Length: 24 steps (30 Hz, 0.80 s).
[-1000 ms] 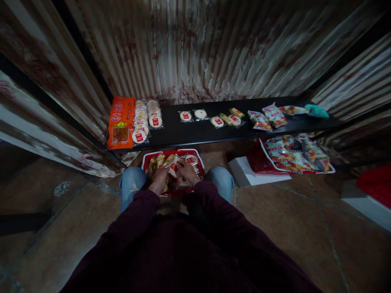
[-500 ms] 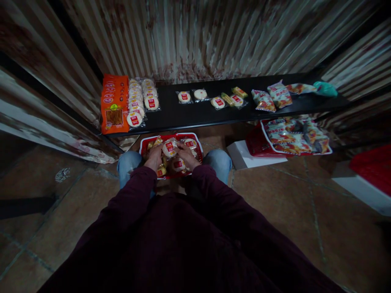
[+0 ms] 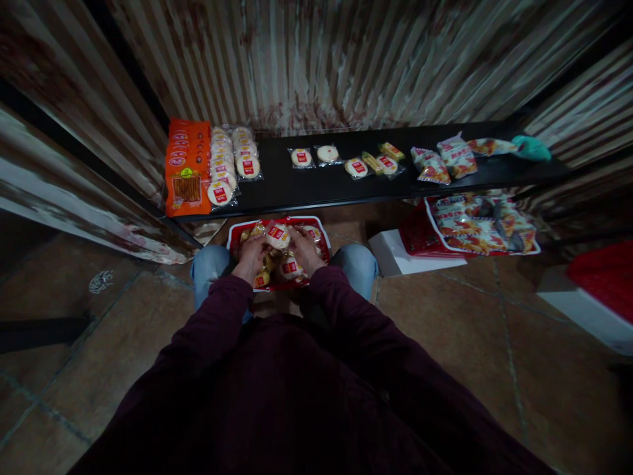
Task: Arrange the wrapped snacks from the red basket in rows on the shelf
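A red basket full of wrapped round cakes rests between my knees on the floor. Both hands are over it. My left hand and my right hand close from either side on a wrapped round cake with a red label, held just above the pile. More wrapped cakes lie under my hands. In front runs a low black shelf.
On the shelf's left end stand orange snack packs and stacked round cakes; loose cakes and chip bags lie further right. A red tray of bags sits on a white box under the shelf. Corrugated metal walls enclose the space.
My hands have come up out of the basket's pile with a wrapped cake between them. The camera view has tilted slightly.
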Available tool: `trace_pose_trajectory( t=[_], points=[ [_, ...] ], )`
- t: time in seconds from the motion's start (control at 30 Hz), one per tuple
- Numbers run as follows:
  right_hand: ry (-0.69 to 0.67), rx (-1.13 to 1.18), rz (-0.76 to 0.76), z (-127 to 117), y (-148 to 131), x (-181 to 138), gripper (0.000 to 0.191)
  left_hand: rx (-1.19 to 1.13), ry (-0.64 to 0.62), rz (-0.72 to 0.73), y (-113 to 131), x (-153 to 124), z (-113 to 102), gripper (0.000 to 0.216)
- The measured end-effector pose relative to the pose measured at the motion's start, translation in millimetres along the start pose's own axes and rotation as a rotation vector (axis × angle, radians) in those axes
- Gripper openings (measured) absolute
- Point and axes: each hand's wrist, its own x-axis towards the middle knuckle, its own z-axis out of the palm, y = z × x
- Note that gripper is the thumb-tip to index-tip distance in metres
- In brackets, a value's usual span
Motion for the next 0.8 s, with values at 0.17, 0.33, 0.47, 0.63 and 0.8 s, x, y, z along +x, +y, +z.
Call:
trace_pose_trajectory(
  t=[0.17, 0.33, 0.47, 0.63, 0.8],
  points=[
    [0.039, 0.092, 0.090, 6, 11, -11, 0.011, -0.070, -0.007, -0.072, -19, -13, -1, 0.050],
    [0.021, 0.036, 0.111, 12, 24, -19, 0.016, -0.005, 0.027, -0.092, -31, -25, 2, 0.073],
    [-0.008, -0.032, 0.128, 8, 23, -16, 0.017, 0.113, 0.042, -0.083, -27, -23, -2, 0.065],
    [-0.049, -0.132, 0.297, -2, 10, -8, 0.014, 0.105, 0.107, 0.014, -18, -13, -9, 0.045],
    [-0.201, -0.169, 0.315, -4, -4, -8, 0.013, 0.128, 0.048, 0.022, -20, -10, -5, 0.020]
  ],
)
